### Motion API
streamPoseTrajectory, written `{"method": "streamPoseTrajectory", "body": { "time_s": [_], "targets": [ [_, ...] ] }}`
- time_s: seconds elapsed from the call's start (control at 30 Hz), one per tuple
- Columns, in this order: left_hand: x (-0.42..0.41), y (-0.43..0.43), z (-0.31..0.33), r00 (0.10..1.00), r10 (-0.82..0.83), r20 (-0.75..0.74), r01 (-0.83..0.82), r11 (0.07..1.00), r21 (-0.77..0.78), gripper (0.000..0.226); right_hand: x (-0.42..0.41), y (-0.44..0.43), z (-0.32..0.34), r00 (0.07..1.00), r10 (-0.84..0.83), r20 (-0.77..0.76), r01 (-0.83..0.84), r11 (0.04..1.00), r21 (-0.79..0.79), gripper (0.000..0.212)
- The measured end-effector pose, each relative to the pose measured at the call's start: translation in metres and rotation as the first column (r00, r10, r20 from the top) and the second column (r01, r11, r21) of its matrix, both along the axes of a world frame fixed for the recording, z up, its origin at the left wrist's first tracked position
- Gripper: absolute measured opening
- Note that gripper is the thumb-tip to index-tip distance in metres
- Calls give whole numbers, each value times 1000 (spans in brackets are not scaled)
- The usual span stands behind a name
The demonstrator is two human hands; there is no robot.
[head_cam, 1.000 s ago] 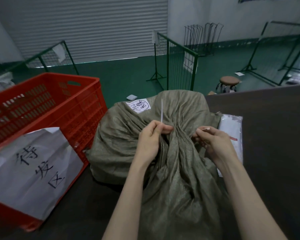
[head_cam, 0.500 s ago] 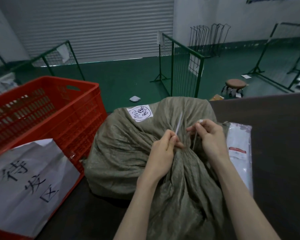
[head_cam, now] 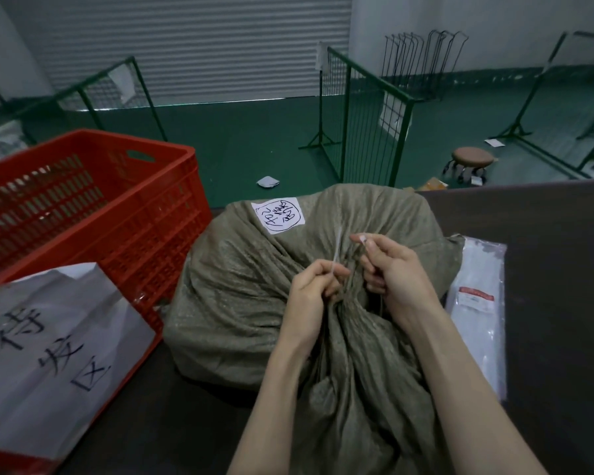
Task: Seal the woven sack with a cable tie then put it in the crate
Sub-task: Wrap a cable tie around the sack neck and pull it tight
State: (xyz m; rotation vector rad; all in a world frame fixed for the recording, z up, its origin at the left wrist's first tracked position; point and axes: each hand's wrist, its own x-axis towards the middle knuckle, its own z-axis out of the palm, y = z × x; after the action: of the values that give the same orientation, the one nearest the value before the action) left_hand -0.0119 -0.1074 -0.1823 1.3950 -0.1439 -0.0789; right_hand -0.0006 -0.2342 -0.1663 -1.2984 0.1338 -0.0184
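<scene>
Head view: woven sack (head_cam: 254, 286) lies on the dark desk (head_cam: 546, 234), just right of the red crate (head_cam: 100, 200), its gathered neck bunched toward the camera. Left hand (head_cam: 311, 296) is pressed together, pinching the white cable tie (head_cam: 336, 248) low on its strip; the free tail stands up past the sack's round label (head_cam: 278, 216). Right hand (head_cam: 395, 272) is closed too, pinching the tie's other end, a small whitish tip at the fingertips (head_cam: 362, 238). Cannot tell whether the tie is threaded through its head yet; the loop around the neck is hidden by both hands.

Risks, judged: tail and head look apart, so threading could miss or the thin strip could slip from the pinch. The neck folds are loose and could spread out of the loop if either hand eases, leaving the sack half sealed. A plastic packet (head_cam: 477, 303) lies just right of the sack and may get swept off. The crate's paper sign (head_cam: 48, 354) hangs over its near wall and could snag the sack on the lift.
</scene>
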Motion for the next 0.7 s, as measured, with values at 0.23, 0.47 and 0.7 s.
{"method": "streamPoseTrajectory", "body": {
  "time_s": [0.23,0.47,0.7],
  "targets": [
    [2,0,-3,992,70,101,-80,992,100,30,-2,4,0,998,62,-33,-57,988,144,18],
    [4,-2,-8,990,92,104,-102,991,91,32,-4,-1,4,999,29,-21,-23,973,230,16],
    [2,-1,-10,981,154,114,-168,978,122,34,-11,-2,6,1000,-24,-16,27,969,244,20]
  ]
}}
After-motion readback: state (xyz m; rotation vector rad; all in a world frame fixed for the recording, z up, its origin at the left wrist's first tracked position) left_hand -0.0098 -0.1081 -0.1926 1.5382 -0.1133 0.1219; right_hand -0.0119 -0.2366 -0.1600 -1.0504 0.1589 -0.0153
